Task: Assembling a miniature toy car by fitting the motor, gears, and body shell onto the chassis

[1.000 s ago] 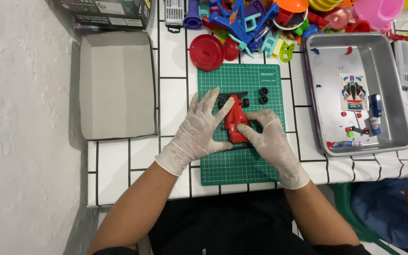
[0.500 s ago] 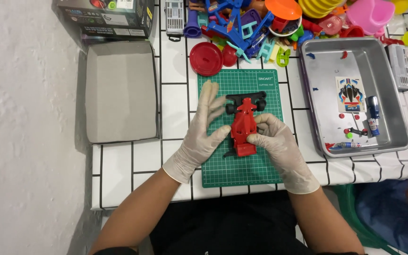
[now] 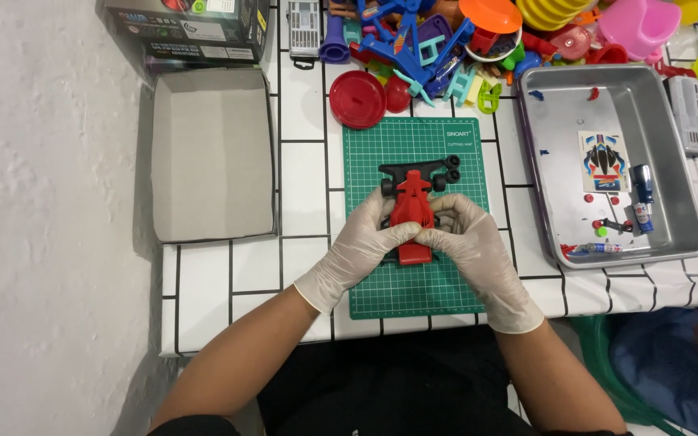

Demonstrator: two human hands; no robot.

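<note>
Gloved left hand [image 3: 363, 246], right hand [image 3: 472, 241], gripping red toy car [image 3: 411, 207], green mat [image 3: 414, 287]

Toy car [image 3: 411, 211] on mat [image 3: 414, 278] (tray [image 3: 672, 242] right)

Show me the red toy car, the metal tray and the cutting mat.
red toy car [image 3: 410, 202], head view, on its body.
metal tray [image 3: 672, 173], head view, on its right wall.
cutting mat [image 3: 414, 144], head view, on bare upper part.

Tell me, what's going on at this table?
A person in pale gloves is holding a red toy race car over a green cutting mat, left hand and right hand gripping its sides. The car's black wheels sit at the far end. To the right, a metal tray holds a sticker sheet and small parts; an open cardboard box lies to the left.
</note>
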